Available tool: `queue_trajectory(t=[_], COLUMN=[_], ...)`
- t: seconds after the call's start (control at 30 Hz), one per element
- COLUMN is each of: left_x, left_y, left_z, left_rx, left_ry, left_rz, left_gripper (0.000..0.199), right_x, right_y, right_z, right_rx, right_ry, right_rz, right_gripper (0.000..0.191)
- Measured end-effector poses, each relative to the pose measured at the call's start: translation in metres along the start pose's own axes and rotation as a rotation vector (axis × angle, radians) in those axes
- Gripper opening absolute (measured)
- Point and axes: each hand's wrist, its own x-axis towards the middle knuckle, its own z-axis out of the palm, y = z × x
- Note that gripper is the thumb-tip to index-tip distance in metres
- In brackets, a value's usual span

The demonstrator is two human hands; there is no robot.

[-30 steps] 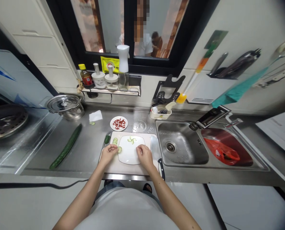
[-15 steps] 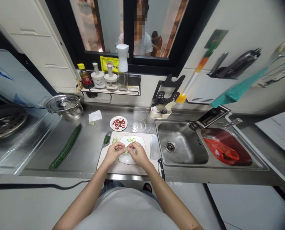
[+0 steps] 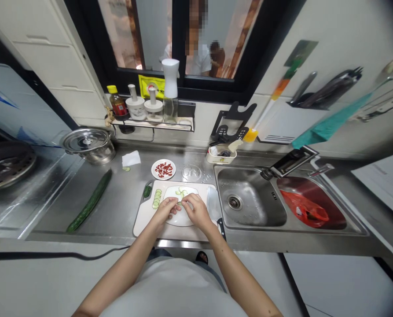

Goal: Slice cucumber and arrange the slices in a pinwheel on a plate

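Over a white plate [image 3: 179, 220], my left hand [image 3: 166, 210] and my right hand [image 3: 196, 209] pinch a thin cucumber slice [image 3: 179, 203] between their fingertips. Several cucumber pieces [image 3: 181, 192] lie curved together at the plate's far side. The plate rests on a pale cutting board [image 3: 146, 226]. Left of the plate, a row of cucumber slices [image 3: 156, 199] overlaps on the board, with a dark green cucumber end [image 3: 147, 191] near the board's handle. A kitchen knife [image 3: 212, 200] lies along the right edge, its black handle towards me.
A whole cucumber [image 3: 89, 201] lies on the steel counter to the left, near a lidded pot [image 3: 99, 152]. Behind the board stands a small plate of red pieces [image 3: 163, 175]. At right is a double sink [image 3: 252, 220] with a red plastic bag [image 3: 303, 209]. Bottles line a wall shelf [image 3: 179, 127].
Both hands have shifted slightly right over the plate, uncovering more of the cucumber slice row on the left. The fingers stay pinched together at the slice.
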Motion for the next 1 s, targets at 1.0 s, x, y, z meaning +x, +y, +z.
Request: queue_trajectory(t=[1.0], left_x=[0.012], left_y=[-0.012], left_z=[0.009], left_rx=[0.044], left_ry=[-0.116], left_rz=[0.233], left_gripper=[0.044], right_x=[-0.023], right_y=[0.012], right_z=[-0.009], right_rx=[-0.158], right_ry=[-0.173], right_rz=[0.077], right_gripper=[0.015])
